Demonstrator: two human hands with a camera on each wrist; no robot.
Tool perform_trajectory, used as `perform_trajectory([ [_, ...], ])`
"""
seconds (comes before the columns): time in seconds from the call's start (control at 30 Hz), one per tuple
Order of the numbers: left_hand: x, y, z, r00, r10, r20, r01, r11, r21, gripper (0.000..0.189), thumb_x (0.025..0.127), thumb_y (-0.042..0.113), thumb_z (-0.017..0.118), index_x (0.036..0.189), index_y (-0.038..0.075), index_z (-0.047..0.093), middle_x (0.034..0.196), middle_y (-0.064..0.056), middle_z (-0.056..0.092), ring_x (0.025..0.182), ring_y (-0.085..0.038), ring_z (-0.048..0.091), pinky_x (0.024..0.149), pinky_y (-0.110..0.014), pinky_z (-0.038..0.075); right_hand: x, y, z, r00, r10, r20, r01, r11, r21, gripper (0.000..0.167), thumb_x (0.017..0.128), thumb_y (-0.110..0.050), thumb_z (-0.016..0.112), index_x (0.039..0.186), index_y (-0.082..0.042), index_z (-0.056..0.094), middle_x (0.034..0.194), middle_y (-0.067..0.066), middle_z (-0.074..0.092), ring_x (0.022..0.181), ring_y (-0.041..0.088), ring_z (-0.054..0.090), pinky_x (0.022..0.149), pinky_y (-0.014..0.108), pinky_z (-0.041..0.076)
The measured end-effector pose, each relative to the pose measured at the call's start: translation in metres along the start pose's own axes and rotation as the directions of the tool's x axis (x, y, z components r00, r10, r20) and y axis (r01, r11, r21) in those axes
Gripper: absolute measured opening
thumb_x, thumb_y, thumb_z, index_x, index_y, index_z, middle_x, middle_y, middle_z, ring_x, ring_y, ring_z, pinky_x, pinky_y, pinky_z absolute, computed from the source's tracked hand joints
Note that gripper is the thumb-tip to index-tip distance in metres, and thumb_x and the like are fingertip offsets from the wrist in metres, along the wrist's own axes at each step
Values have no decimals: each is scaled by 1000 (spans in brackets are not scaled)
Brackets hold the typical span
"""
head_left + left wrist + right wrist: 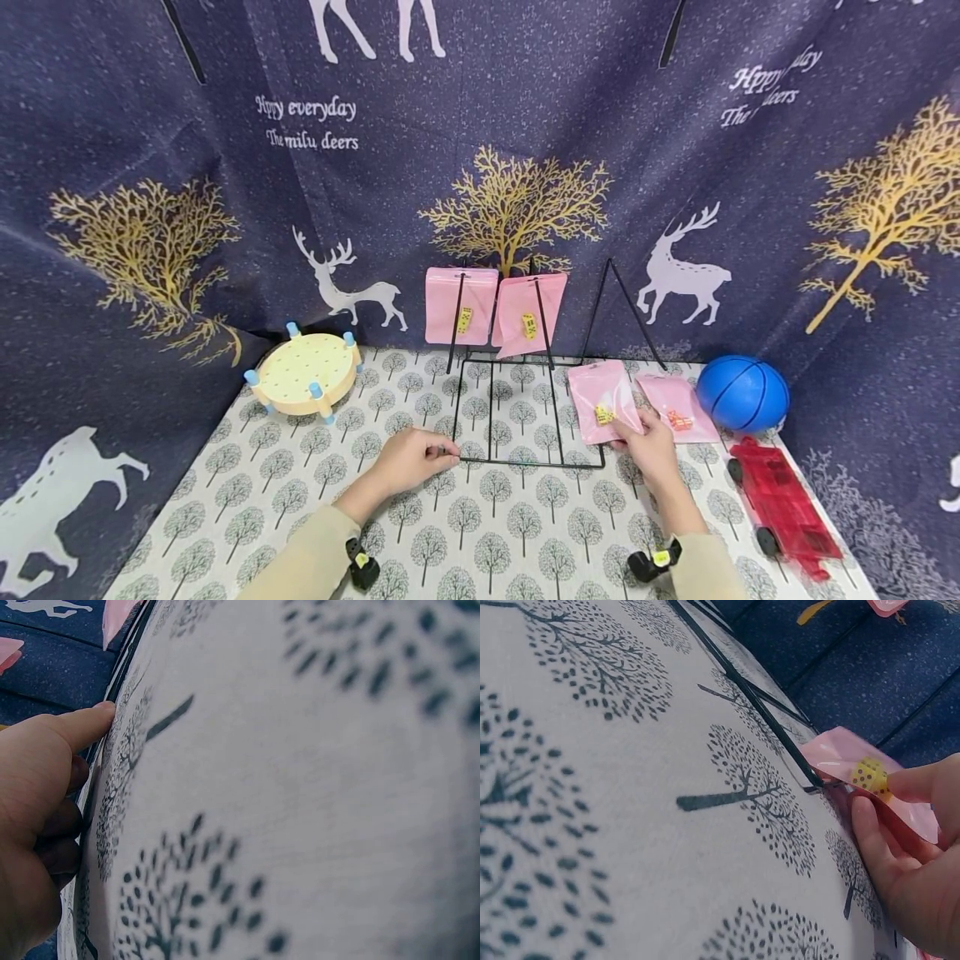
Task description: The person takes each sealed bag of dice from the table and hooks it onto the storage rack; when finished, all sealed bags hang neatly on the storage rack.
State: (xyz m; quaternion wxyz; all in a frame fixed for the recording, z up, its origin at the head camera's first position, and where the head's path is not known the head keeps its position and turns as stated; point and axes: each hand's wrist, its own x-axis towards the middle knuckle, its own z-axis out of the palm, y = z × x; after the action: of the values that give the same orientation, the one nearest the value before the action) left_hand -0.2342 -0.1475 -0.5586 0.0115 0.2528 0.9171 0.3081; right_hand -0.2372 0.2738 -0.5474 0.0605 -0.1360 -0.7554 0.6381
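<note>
My right hand [651, 450] pinches a pink zip bag [592, 392] by its lower right corner, thumb against the yellow dice [870, 776] inside. The bag is tilted over the front right corner of a black wire rack [525, 463]. My left hand [412, 458] holds the rack's front left corner at the fingertips; its other fingers are curled under in the left wrist view. Two more pink bags hang on the rack's back prongs, a left one [442, 304] and a right one [510, 312], each with yellow dice.
Right of my right hand a pink bag with red dice [678, 421] lies on the tree-patterned cloth [495, 533]. Beyond it are a blue ball [742, 392] and a red toy car [783, 500]. A round pale-yellow stand with blue-tipped legs [307, 371] sits back left, before a dark curtain [480, 108].
</note>
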Motion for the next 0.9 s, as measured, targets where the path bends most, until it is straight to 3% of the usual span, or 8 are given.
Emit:
perform_trajectory([
  [0.47,0,0,0,1000,-11,4,11,1000,-4,11,94,41,77,103,35,80,59,18,51,49,-1,41,51,-25,42,-9,-3,-7,1000,-6,7,5,994,108,45,101,-1,65,142,9,49,111,9,70,78,9,73,78,31,61],
  [0.73,0,1,-1,1000,-13,10,13,1000,-12,12,94,40,77,104,33,80,58,18,50,48,0,41,52,-25,42,-22,-13,-13,999,-47,-11,48,981,189,47,101,-1,66,142,9,47,97,-6,72,78,8,71,77,28,61],
  [0.9,0,-1,0,1000,8,-1,-8,1000,-2,10,94,39,77,102,34,80,58,18,50,48,0,40,51,-25,41,-33,-20,-18,995,-95,-25,98,960,264,42,100,2,66,137,9,48,96,-8,71,81,7,71,75,24,60],
])
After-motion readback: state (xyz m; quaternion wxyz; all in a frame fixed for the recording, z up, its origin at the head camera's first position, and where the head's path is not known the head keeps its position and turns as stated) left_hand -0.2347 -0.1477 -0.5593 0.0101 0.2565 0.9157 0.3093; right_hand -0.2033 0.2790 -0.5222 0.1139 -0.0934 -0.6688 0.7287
